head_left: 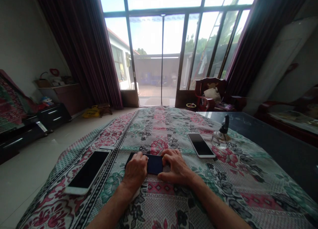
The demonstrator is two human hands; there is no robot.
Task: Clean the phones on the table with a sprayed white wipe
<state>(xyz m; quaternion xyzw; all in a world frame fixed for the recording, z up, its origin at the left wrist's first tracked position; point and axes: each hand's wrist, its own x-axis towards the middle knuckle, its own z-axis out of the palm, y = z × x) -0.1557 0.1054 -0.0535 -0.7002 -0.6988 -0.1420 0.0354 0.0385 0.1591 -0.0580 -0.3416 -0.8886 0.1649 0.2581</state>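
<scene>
A dark blue phone (pixel 155 164) lies flat on the patterned tablecloth (pixel 159 141) in front of me. My right hand (pixel 176 166) grips its right end, thumb on the near side and fingers on the far side. Over its left part rests my left hand (pixel 136 169), closed, with a bit of thin white cloth or tissue (pixel 136 193) showing under the wrist. The fingers hide most of that cloth. To the left lies a white phone (pixel 86 172), dark screen up. A smaller white phone (pixel 200 145), also screen up, lies beyond my right hand.
A clear spray bottle (pixel 222 136) with a black nozzle stands right of the smaller phone. A dark tabletop (pixel 258 136) borders the cloth on the right. Farther off are a wooden chair (pixel 211 93), a glass door (pixel 161 63) and dark curtains (pixel 81 56).
</scene>
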